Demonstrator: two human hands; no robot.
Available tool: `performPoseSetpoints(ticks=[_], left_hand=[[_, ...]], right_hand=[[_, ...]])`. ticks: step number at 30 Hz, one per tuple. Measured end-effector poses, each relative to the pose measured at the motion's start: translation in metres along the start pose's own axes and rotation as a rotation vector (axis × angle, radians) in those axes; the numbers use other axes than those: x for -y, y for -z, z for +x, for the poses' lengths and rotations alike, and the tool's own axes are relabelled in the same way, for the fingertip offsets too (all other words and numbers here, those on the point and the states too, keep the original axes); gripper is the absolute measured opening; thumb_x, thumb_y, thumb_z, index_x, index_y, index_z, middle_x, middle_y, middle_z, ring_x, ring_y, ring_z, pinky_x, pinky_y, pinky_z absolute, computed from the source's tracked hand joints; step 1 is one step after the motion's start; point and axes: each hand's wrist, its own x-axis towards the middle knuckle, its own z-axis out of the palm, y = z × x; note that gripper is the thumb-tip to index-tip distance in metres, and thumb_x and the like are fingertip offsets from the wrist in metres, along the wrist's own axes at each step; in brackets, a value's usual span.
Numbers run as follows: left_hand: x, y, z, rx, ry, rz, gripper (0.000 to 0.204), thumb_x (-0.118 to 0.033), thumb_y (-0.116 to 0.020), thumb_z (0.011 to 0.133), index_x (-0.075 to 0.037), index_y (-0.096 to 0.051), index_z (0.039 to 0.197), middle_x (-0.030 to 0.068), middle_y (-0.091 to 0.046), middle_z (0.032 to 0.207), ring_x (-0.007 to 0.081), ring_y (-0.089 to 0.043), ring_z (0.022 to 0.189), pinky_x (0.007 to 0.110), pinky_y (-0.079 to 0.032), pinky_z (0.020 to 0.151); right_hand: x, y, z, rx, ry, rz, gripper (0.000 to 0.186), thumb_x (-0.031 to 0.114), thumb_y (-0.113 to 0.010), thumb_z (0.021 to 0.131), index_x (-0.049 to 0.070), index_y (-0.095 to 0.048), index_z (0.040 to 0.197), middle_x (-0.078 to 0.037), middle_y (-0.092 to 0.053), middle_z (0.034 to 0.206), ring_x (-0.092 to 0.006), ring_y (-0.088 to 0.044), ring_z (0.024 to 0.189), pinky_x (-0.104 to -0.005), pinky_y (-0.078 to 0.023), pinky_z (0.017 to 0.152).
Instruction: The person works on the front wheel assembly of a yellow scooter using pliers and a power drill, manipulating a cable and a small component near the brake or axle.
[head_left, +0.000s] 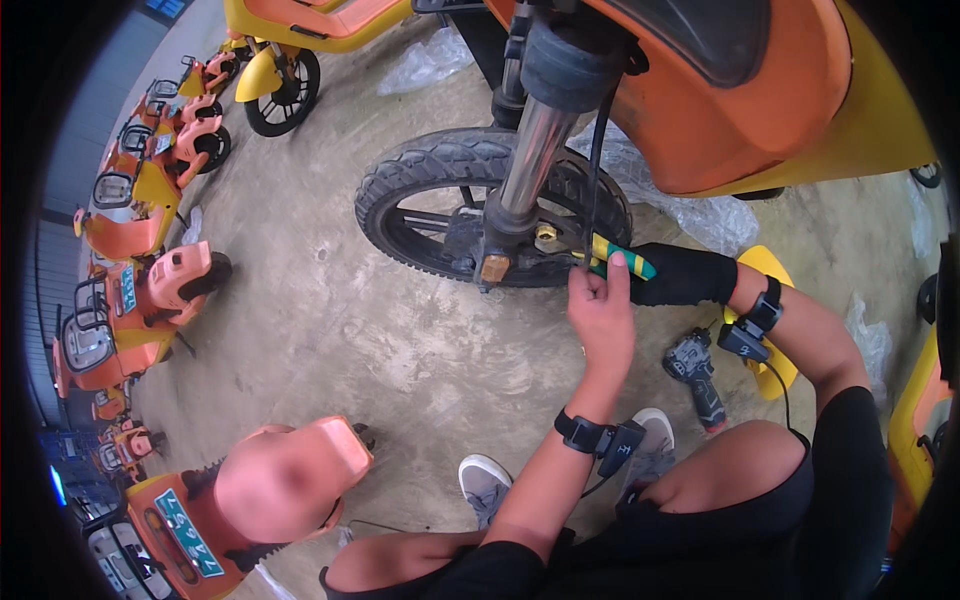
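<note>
Head view, looking down: a person works at the front wheel of an orange-and-yellow scooter on a concrete floor. The bare left hand seems to pinch the lower end of a black cable, right of the fork. Just right of it, the black-gloved right hand is clamped around a green-and-yellow-handled tool, likely pliers, its handle reaching left between both hands. The step appears to be handling the cable end, which calls for a steady pinch and careful tool alignment. Nearer lies a cordless impact driver
</note>
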Motion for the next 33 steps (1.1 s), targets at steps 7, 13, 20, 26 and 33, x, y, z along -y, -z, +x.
performPoseSetpoints(ticks=[7,13,20,26,33], left_hand=[[0.008,0.004,0.002,-0.018,-0.050,0.089,0.029,-0.027,-0.066,0.096,0.001,-0.060,0.092,-0.0075,-0.041,0.063,0.0014,-0.035,0.058,0.021,-0.029,0.052],[-0.023,-0.007,-0.006,-0.023,0.038,-0.068,0.028,-0.028,-0.065,0.097,-0.003,-0.060,0.085,-0.0077,-0.041,0.061,0.0010,-0.034,0.054,0.023,-0.027,0.047],[-0.080,-0.013,-0.012,0.033,0.474,-0.499,0.038,-0.038,-0.064,0.095,-0.014,-0.045,0.072,-0.0072,-0.032,0.055,0.0042,-0.030,0.044,0.025,-0.022,0.040],[-0.086,-0.011,-0.010,0.104,0.582,-0.562,0.041,-0.042,-0.064,0.094,-0.016,-0.042,0.072,-0.0067,-0.030,0.055,0.0049,-0.030,0.043,0.024,-0.023,0.041],[-0.016,-0.015,-0.006,0.063,0.178,-0.201,0.028,-0.032,-0.059,0.100,-0.008,-0.054,0.086,-0.0080,-0.037,0.060,0.0010,-0.033,0.053,0.022,-0.027,0.047]], right_hand=[[0.003,-0.005,0.006,0.018,0.047,0.010,0.037,0.027,-0.067,0.091,0.004,-0.057,0.118,-0.010,-0.066,0.098,-0.0146,-0.059,0.086,-0.0334,-0.049,0.079],[0.033,0.007,-0.010,0.033,-0.064,0.030,0.031,0.029,-0.067,0.091,0.001,-0.062,0.104,-0.007,-0.067,0.084,-0.0118,-0.061,0.073,-0.0294,-0.049,0.067],[0.149,0.028,-0.014,0.050,-0.532,-0.002,0.022,0.019,-0.064,0.082,-0.003,-0.064,0.080,-0.006,-0.063,0.066,-0.0124,-0.061,0.057,-0.0268,-0.050,0.055],[0.164,0.033,-0.018,0.029,-0.603,-0.013,0.021,0.020,-0.065,0.084,-0.001,-0.065,0.083,-0.006,-0.064,0.068,-0.0127,-0.063,0.061,-0.0263,-0.051,0.058],[0.062,0.026,-0.014,0.074,-0.320,-0.069,0.028,0.027,-0.068,0.090,0.003,-0.065,0.104,-0.006,-0.068,0.090,-0.0118,-0.059,0.083,-0.0300,-0.047,0.077]])
